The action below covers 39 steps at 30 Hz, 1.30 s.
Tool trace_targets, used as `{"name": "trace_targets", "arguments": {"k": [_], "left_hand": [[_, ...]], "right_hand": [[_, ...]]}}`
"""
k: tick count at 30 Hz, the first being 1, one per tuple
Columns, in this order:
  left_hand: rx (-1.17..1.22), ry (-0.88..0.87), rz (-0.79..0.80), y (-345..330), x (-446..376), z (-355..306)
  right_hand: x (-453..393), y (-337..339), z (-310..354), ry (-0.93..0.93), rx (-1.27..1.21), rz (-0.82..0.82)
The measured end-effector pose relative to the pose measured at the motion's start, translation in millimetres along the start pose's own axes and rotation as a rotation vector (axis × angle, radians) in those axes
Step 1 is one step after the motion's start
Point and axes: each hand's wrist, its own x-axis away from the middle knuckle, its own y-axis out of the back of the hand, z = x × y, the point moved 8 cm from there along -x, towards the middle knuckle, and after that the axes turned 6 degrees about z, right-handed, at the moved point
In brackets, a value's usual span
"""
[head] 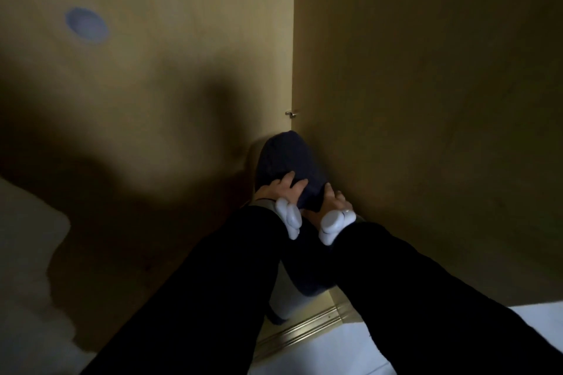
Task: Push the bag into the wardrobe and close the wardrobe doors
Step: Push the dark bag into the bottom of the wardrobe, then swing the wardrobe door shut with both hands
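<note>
1. While both arms are reaching forward in black sleeves, the dark bag [285,161] is sitting in the narrow gap between the left wardrobe door [182,70] and the right wardrobe door [426,100], its far end already inside and its near end bulging out over the brass floor track [316,318].
2. On the bag's near left shoulder, the left hand [285,189] is spreading its fingers over the fabric; this grip is looking like an open press, with no fold of cloth pinched.
3. Against the bag's near right edge, close to the right wardrobe door, the right hand [333,199] is resting; its fingers are mostly hidden, so I cannot tell whether this grip is pressing flat or curling round the fabric.
4. Just above the bag, a small metal catch [291,113] is showing at the edge of the left wardrobe door.
5. Judging by its rounded, sagging shape, the bag is probably soft and yielding, not stiff, so it is likely to dent under fingertips instead of sliding.
6. Pushing with flat palms low on the bag's near face, near its fullest bulge, seems the surest hold, since both doors are crowding the bag and could snag loose fabric.
</note>
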Motion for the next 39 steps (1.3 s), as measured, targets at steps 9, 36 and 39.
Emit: {"name": "trace_targets", "arguments": {"k": [9, 36, 39], "left_hand": [[-0.012, -0.035, 0.008, 4, 19, -16], [-0.142, 0.114, -0.872, 46, 309, -75], [-0.219, 0.144, -0.974, 56, 366, -79]], "right_hand": [[18, 29, -10, 0.007, 0.107, -0.069], [300, 89, -22, 0.478, 0.056, -0.486], [337, 80, -23, 0.505, -0.002, -0.501]]}}
